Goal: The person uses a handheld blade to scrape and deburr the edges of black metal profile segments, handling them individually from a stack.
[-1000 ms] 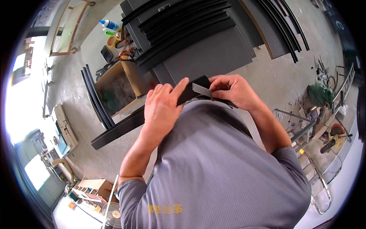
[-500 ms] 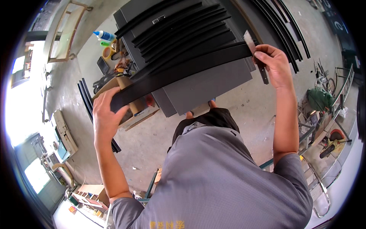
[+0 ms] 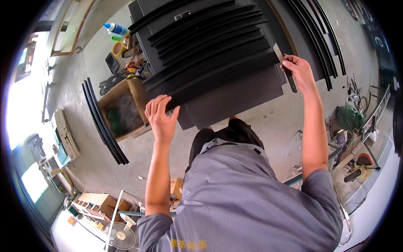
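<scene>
Pinching a flat-bladed knife (image 3: 290,80) between thumb and fingers, the right hand (image 3: 299,73) is at 2 o'clock from the picture's centre, beside the right end of a long black strip (image 3: 226,76), while at 9 o'clock the left hand (image 3: 161,119) has thumb and fingers spread at its other end, whether clamped I cannot tell. That strip stretches at 1 o'clock across a dark grey panel (image 3: 235,101), with further black strips (image 3: 205,38) at 12. Farther out are an open cardboard box (image 3: 137,94) past the left hand and a blue-nozzled bottle (image 3: 117,29) toward 11.
</scene>
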`<state>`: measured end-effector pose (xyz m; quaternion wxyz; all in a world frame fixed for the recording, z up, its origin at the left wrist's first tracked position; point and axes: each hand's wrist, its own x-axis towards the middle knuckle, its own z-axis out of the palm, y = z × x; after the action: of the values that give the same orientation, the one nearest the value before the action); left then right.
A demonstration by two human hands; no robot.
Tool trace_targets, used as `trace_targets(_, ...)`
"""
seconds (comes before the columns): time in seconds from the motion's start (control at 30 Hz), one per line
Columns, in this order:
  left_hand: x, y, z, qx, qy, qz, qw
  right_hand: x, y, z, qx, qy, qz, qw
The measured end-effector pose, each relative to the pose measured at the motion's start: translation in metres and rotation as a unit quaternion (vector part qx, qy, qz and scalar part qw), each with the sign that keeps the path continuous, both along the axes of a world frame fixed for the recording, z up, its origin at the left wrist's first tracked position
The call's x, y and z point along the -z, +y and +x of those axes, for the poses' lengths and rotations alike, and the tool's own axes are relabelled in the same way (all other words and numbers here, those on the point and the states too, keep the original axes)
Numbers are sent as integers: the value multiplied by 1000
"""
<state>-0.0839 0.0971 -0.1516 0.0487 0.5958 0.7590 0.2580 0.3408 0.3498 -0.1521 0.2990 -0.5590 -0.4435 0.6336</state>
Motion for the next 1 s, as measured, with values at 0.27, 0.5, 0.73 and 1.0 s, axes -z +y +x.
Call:
trace_targets(0.27,47,-79,-18,-237,-424,60,872,5,-11,-3,19,-19,27,999)
trace_targets(0.5,43,-64,6,-148,-620,85,766,11,-21,-14,1,-4,34,999)
trace_targets(0.73,57,-55,-9,-149,-611,74,774,14,-13,-23,-9,0,36,999)
trace_targets(1.0,68,-33,-25,-145,-617,60,771,18,2,-35,-27,3,55,998)
